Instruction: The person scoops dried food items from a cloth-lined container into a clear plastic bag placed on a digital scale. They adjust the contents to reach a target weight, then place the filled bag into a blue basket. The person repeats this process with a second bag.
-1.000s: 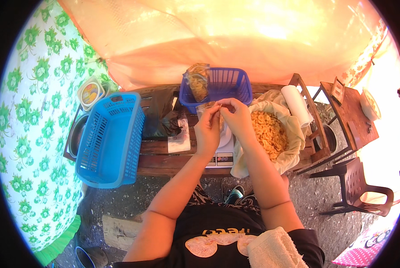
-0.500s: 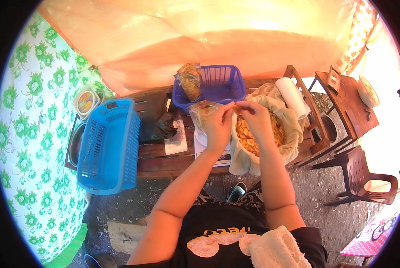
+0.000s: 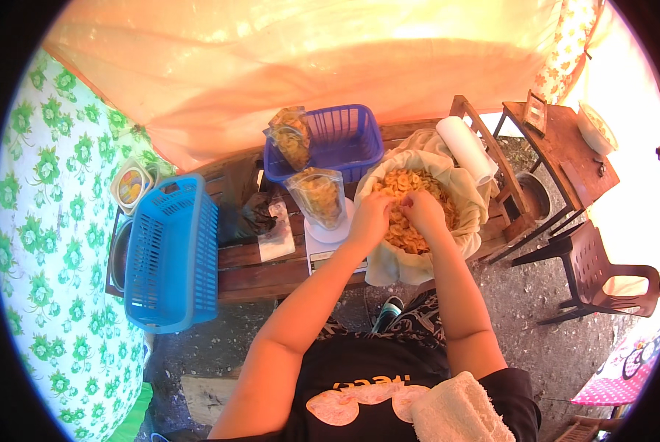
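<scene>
Seen from the head camera, a person's left hand (image 3: 372,219) and right hand (image 3: 424,214) meet over a heap of golden, thin-sliced chips (image 3: 409,241) in a container lined with pale yellow-green cloth (image 3: 468,234). The fingers of both hands curl inward, their tips bunched nearly shut and close together; whether they pinch a chip cannot be told. Clockwise positions are taken from the heap. At nine o'clock, a clear plastic pouch partly filled with chips (image 3: 319,197) rests on a white digital kitchen scale (image 3: 337,234). At ten o'clock, a deep-blue slatted plastic basket (image 3: 348,140) holds another chip-filled clear pouch (image 3: 293,144). A white paper roll (image 3: 465,149) lies at one o'clock. Farther out at nine o'clock sits a long sky-blue plastic basket (image 3: 169,254); a brown plastic armchair (image 3: 588,258) stands between three and four.
</scene>
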{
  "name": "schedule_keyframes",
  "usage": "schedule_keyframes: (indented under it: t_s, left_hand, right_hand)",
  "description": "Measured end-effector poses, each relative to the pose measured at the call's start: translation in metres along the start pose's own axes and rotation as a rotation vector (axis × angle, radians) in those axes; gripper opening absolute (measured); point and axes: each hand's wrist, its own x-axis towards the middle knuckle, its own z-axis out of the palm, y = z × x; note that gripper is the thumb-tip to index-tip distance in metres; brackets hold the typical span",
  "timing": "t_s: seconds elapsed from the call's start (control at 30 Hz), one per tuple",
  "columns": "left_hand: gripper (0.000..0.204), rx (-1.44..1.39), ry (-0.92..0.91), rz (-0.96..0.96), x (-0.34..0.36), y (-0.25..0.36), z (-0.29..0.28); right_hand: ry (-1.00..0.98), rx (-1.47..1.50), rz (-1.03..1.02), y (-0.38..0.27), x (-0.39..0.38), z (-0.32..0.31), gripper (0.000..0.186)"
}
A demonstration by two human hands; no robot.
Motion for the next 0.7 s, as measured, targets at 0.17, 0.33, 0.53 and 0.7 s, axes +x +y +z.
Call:
schedule_keyframes:
  t_s: [0.17,0.33,0.53,0.7]
  left_hand:
    - [0.028,0.1,0.021,0.073,0.02,-0.015,0.015]
    - [0.022,0.138,-0.061,-0.032,0.021,-0.018,0.024]
    - [0.022,0.158,-0.085,-0.044,0.016,-0.015,0.009]
    - [0.015,-0.304,-0.233,-0.284,0.015,-0.006,-0.011]
  right_hand:
    - [0.054,0.239,0.053,0.022,0.002,-0.022,0.016]
    - [0.116,0.294,0.061,0.05,0.012,-0.03,0.021]
    - [-0.063,0.117,0.073,0.045,0.027,-0.003,0.023]
    - [-0.082,0.247,0.179,0.049,0.022,-0.019,0.028]
